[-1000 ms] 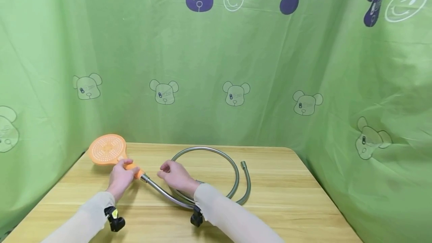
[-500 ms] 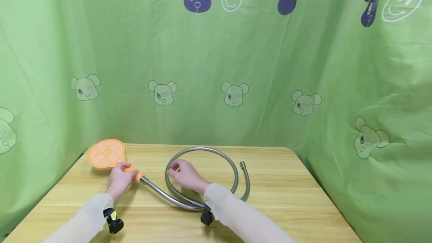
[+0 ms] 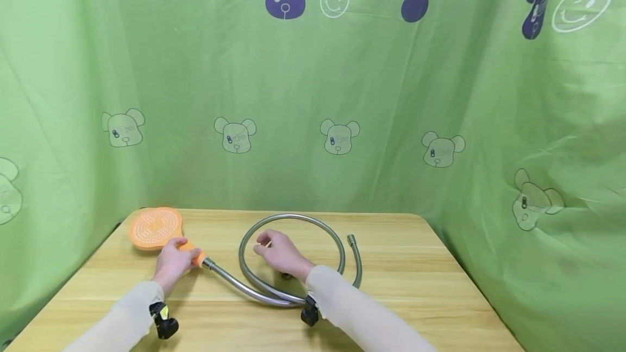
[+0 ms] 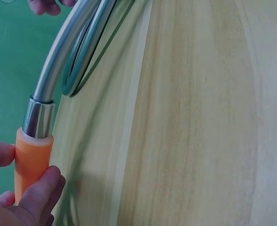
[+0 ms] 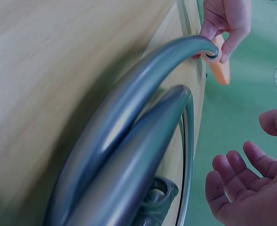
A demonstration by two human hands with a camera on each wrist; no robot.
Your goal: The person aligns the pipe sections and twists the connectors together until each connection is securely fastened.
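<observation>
My left hand (image 3: 172, 264) grips the handle of an orange shower head (image 3: 155, 228), whose perforated round face points up at the table's left. In the left wrist view, thumb and fingers lie on either side of the orange handle (image 4: 32, 157). A metal collar (image 4: 38, 117) joins it to a silver shower hose (image 3: 243, 288), which loops into a coil in the middle. Over that coil hovers my right hand (image 3: 281, 251), its fingers loosely curved around nothing, as the right wrist view (image 5: 251, 183) confirms.
Inside the coil lies a small dark metal fitting (image 5: 159, 200), mostly hidden behind the hose in the right wrist view. The hose's free end (image 3: 351, 239) points away, right of the coil. Green printed curtains surround the wooden table (image 3: 415, 287).
My right hand has drawn away to the right, from beside the hose near the handle to over the coil. The shower head has sunk slightly in my left hand.
</observation>
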